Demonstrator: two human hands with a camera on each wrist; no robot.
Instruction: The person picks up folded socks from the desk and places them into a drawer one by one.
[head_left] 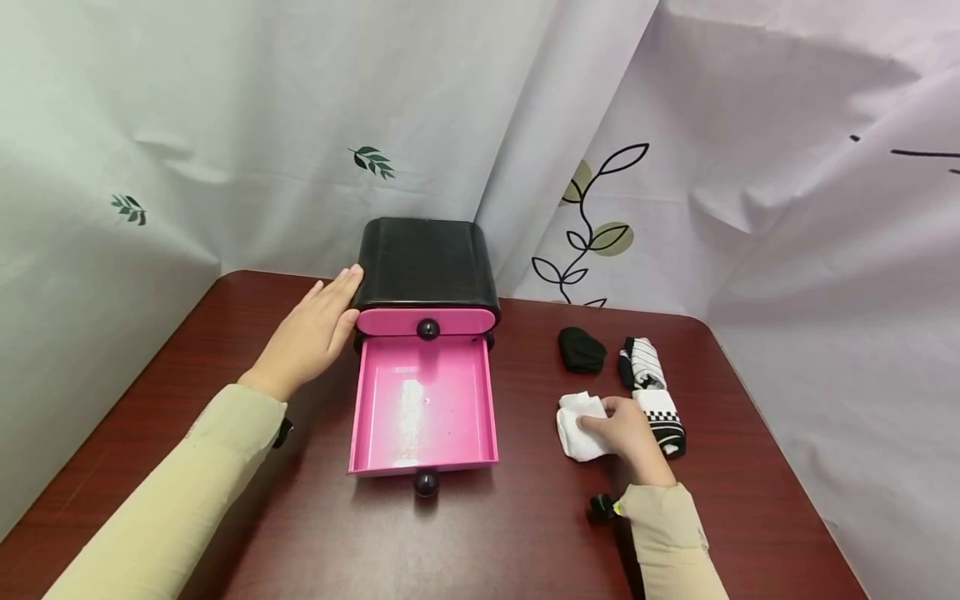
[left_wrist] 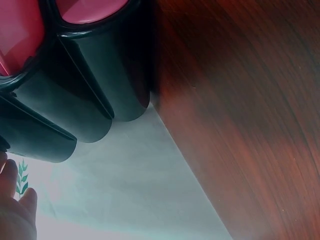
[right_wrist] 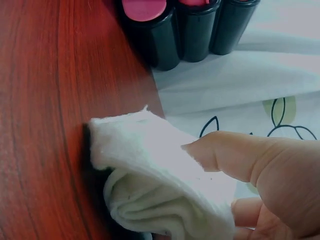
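Observation:
A small black drawer box (head_left: 423, 262) with pink drawer fronts stands at the back of the table. Its lower pink drawer (head_left: 450, 400) is pulled out toward me and is empty. My left hand (head_left: 326, 321) lies flat with straight fingers against the box's left side; in the left wrist view only the fingertips (left_wrist: 15, 210) show beside the black box (left_wrist: 75, 100). My right hand (head_left: 615, 425) pinches a folded white sock (head_left: 576, 433) on the table to the right of the drawer. In the right wrist view the thumb (right_wrist: 240, 155) presses on top of the white sock (right_wrist: 150, 165).
A balled black sock (head_left: 581, 348), a black-and-white striped sock (head_left: 643, 362) and a checkered sock (head_left: 663, 417) lie just behind and right of my right hand. The dark red wooden table (head_left: 225, 375) is backed by draped white cloth with leaf prints (head_left: 450, 125).

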